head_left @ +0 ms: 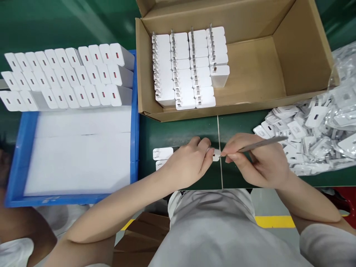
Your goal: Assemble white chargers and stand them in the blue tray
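Note:
My left hand (189, 159) is closed around a small white charger plug (216, 154), of which only one end shows past my fingers. My right hand (257, 159) pinches a thin metal tool, probably tweezers (261, 144), with its tip touching that charger. Both hands rest on the green table (180, 129) near its front edge. Two more white chargers (162, 153) lie on the table just left of my left hand.
An open cardboard box (264, 74) behind my hands holds rows of white chargers (189, 68). A blue tray (16, 159) on the left carries several rows of chargers (66, 78). A heap of bagged chargers (317, 129) lies on the right. Someone else's arm shows at the bottom left.

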